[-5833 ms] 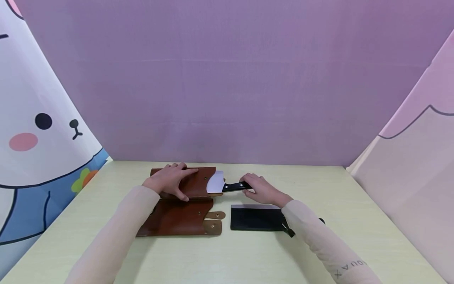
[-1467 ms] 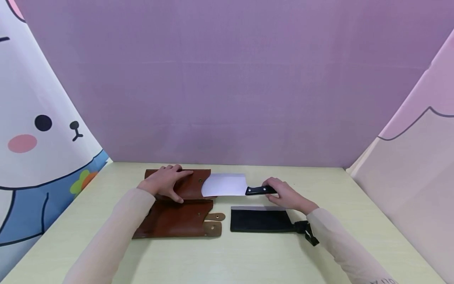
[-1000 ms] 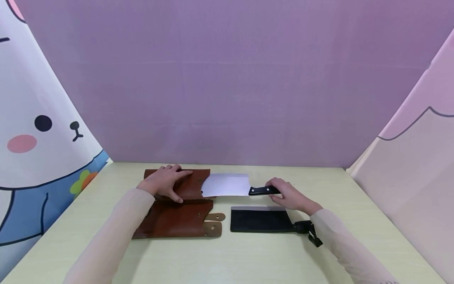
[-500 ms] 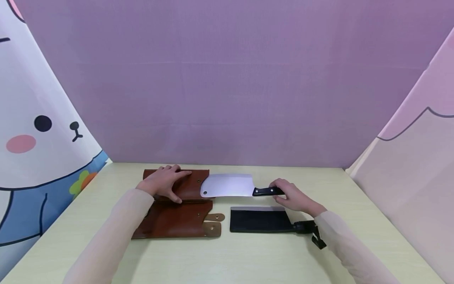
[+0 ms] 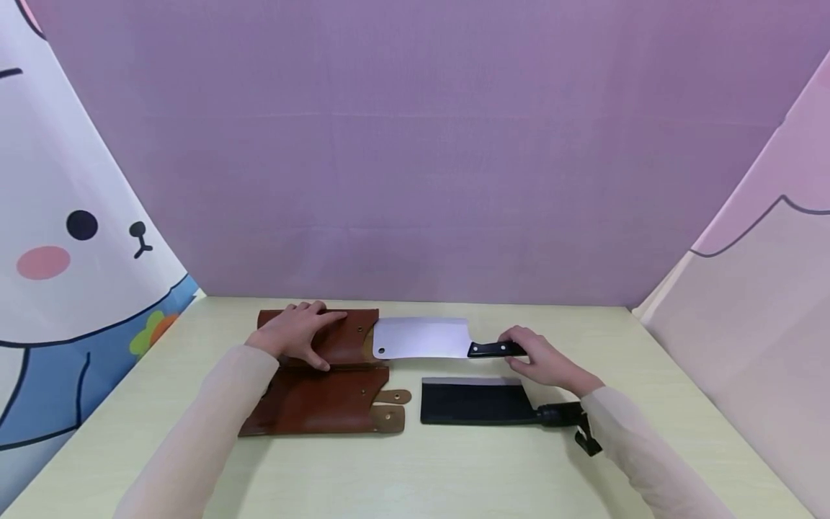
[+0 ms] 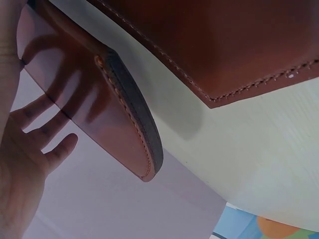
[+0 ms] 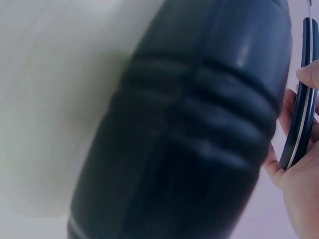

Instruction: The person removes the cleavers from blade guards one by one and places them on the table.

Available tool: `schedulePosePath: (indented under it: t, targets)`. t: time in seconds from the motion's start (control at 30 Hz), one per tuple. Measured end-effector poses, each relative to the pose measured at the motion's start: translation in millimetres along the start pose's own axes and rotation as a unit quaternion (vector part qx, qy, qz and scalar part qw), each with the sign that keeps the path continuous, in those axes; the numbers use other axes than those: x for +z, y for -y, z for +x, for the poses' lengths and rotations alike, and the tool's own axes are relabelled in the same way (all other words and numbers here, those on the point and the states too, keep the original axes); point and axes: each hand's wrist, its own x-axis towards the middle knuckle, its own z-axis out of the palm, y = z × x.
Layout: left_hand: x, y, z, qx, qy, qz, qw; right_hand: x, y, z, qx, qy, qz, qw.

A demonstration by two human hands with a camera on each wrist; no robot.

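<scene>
In the head view my right hand (image 5: 547, 362) grips the black riveted handle (image 5: 496, 349) of a cleaver, its fingers curled round it in the right wrist view too. The cleaver's broad silvery blade (image 5: 421, 337), with a small hole near one corner, points left. Its left end lies at the mouth of a brown leather sheath (image 5: 350, 342), whose tan inside shows. My left hand (image 5: 295, 331) grips that sheath across its width, thumb along the near edge and fingers over the far side. The left wrist view shows the sheath's stitched end (image 6: 122, 119) with fingers (image 6: 62, 152) beyond it.
Just in front lies a second brown leather sheath (image 5: 318, 404) with two snap straps (image 5: 389, 417). A black-bladed cleaver (image 5: 476, 402) with a pale edge strip lies on the light wood table (image 5: 415, 476), its black handle (image 5: 559, 414) partly under my right sleeve. A purple backdrop (image 5: 415, 158) stands behind.
My right hand has drawn the cleaver rightward out of the sheath, from mostly covered to its whole blade showing. My left hand and that sheath have shifted slightly left.
</scene>
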Motion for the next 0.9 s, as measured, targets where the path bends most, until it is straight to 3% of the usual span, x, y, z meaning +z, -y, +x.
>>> schedulePosePath:
  t: [0.9]
  targets:
    - [5.2,10.5,-3.0,-0.006,-0.009,-0.004,0.9999,-8,-17,-13.3,-0.011,-0.032,-0.008,0.9994]
